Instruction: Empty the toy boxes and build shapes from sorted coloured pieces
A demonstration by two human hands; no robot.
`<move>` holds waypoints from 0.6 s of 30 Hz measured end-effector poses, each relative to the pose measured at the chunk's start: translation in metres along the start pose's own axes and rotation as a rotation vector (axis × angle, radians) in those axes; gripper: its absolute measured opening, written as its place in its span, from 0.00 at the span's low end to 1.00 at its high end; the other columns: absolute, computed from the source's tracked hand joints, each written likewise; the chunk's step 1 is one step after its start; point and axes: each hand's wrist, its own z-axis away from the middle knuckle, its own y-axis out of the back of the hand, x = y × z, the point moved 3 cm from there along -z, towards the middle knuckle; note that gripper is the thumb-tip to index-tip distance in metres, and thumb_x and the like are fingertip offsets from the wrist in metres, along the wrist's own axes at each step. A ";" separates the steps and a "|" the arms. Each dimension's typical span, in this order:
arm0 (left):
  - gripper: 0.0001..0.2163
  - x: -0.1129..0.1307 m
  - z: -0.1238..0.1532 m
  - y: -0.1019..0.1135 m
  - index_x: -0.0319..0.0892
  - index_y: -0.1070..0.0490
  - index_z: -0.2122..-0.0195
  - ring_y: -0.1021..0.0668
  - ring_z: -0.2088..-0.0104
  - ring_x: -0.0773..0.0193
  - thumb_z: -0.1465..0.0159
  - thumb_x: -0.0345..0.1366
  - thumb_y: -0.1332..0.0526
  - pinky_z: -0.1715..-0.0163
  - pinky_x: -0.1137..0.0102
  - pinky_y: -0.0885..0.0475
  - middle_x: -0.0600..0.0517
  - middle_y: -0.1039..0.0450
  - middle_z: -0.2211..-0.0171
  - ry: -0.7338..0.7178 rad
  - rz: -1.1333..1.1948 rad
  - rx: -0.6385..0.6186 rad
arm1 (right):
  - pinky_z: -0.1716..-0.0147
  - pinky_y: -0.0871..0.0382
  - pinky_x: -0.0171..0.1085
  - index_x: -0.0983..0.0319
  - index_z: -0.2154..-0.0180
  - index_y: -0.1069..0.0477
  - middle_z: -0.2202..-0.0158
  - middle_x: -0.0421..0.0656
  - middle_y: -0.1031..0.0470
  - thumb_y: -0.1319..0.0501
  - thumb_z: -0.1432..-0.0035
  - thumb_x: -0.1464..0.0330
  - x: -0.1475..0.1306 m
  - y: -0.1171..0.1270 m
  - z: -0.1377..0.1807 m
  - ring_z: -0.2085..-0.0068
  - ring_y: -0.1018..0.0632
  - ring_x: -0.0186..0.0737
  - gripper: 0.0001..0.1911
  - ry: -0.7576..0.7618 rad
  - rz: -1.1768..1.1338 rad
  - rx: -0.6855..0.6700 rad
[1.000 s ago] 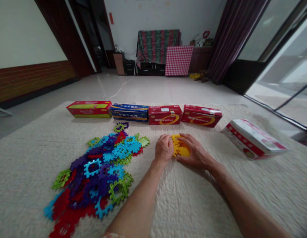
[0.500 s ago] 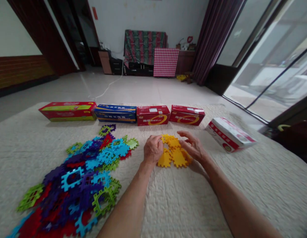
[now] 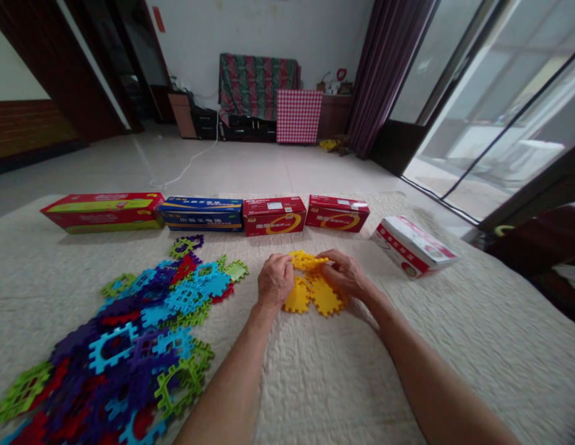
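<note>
Both hands are at a small cluster of yellow interlocking plastic tiles (image 3: 325, 296) with toothed edges, in the middle of the mat. My left hand (image 3: 275, 281) is closed on the cluster's left side, thumb and fingers at its upper edge. My right hand (image 3: 342, 272) pinches an upper yellow tile (image 3: 310, 261), which is tilted nearly flat above the lower ones. Part of the cluster is hidden behind the fingers. To the left lies a big loose pile of blue, purple, red and green toothed tiles (image 3: 114, 346).
A red and green box (image 3: 104, 213), a blue box (image 3: 203, 214) and two red boxes (image 3: 274, 216) form a row along the far side. A white and red box (image 3: 415, 246) stands at the right. Everything lies on a pale quilted mat (image 3: 343, 383).
My right hand has closed in from the right and now grips the upper yellow tile, which has tilted. My left hand keeps its hold. The whole view has shifted slightly.
</note>
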 end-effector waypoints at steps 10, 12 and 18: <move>0.12 -0.004 -0.001 -0.002 0.41 0.22 0.62 0.21 0.58 0.60 0.39 0.30 0.45 0.52 0.66 0.27 0.47 0.21 0.60 -0.013 -0.021 -0.003 | 0.56 0.29 0.46 0.66 0.44 0.33 0.56 0.53 0.24 0.44 0.47 0.65 0.040 0.031 -0.001 0.58 0.23 0.49 0.29 -0.229 0.319 0.235; 0.12 -0.004 -0.001 -0.002 0.41 0.22 0.62 0.21 0.58 0.60 0.39 0.30 0.46 0.52 0.66 0.26 0.47 0.21 0.60 -0.016 -0.023 0.005 | 0.50 0.31 0.47 0.67 0.41 0.37 0.46 0.56 0.30 0.42 0.50 0.66 0.044 0.031 0.000 0.50 0.25 0.51 0.33 -0.135 0.310 0.193; 0.12 -0.006 -0.001 -0.003 0.41 0.22 0.62 0.21 0.58 0.60 0.39 0.31 0.46 0.52 0.66 0.26 0.47 0.21 0.61 -0.035 -0.024 0.019 | 0.42 0.37 0.49 0.61 0.47 0.30 0.44 0.52 0.29 0.42 0.49 0.70 0.053 0.025 0.001 0.44 0.28 0.51 0.25 0.020 0.370 -0.005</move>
